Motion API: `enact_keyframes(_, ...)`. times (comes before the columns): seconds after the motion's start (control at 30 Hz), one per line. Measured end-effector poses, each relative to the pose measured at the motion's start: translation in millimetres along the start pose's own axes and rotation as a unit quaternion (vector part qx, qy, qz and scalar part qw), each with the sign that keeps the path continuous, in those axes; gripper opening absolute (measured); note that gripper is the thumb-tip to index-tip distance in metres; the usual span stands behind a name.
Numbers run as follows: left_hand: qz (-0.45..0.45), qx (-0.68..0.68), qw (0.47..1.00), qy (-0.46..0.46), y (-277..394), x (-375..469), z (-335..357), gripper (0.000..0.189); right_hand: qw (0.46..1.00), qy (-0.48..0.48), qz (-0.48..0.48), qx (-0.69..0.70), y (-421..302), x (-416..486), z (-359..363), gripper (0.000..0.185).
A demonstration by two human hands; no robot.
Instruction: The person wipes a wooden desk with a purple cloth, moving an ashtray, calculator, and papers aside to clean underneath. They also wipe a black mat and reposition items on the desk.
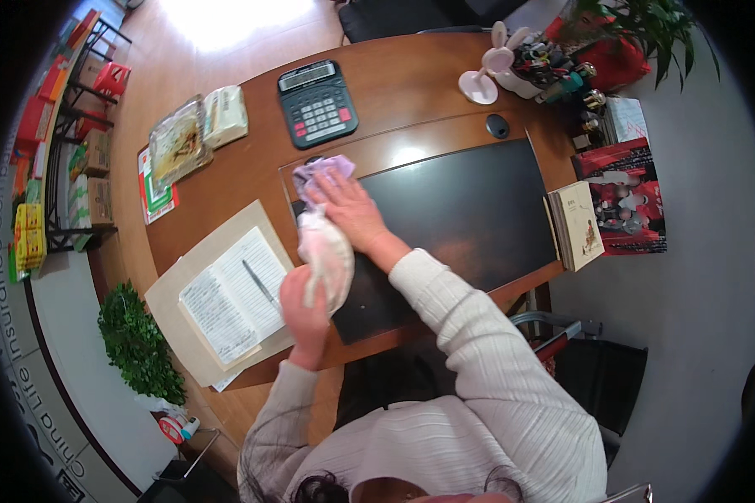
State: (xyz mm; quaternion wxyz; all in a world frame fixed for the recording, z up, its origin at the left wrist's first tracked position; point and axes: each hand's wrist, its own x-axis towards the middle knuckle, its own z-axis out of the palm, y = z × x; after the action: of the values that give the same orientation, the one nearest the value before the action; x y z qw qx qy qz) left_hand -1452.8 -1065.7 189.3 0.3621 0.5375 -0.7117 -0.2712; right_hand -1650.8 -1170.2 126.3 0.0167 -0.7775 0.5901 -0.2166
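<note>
My right hand point(352, 210) lies flat, fingers stretched forward, on a crumpled purple cloth point(324, 171) near the far left corner of the black desk pad point(459, 201). A blurred white-and-pink cloth point(327, 251) hangs bunched in my left hand point(305, 308), just left of my right wrist. Whether the two cloths touch cannot be made out. Left of that hand, an open lined notebook point(229, 302) with handwriting rests on a beige folder point(170, 302). A grey pen point(259, 280) lies across its right page.
On the wooden desk point(409, 82) stand a large calculator point(318, 104), a tissue pack point(226, 115), a plastic-wrapped packet point(179, 141), a pink rabbit-eared stand point(487, 69) and a pen holder point(535, 63). A book stack point(572, 226) sits at the right edge, near a folding chair point(598, 371).
</note>
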Motion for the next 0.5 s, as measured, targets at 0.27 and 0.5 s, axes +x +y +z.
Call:
enact_keyframes(0.27, 0.147, 0.225, 0.955, -0.129, 33.1, 18.3, 107.5, 0.056, 0.944, -0.023, 0.253, -0.208, 255.6, -93.3, -114.9, 0.062)
enact_keyframes(0.5, 0.155, 0.243, 0.951, -0.111, 28.3, 19.1, 113.6, 0.053, 0.883, 0.119, 0.251, 0.378, 175.2, -134.2, -115.9, 0.036)
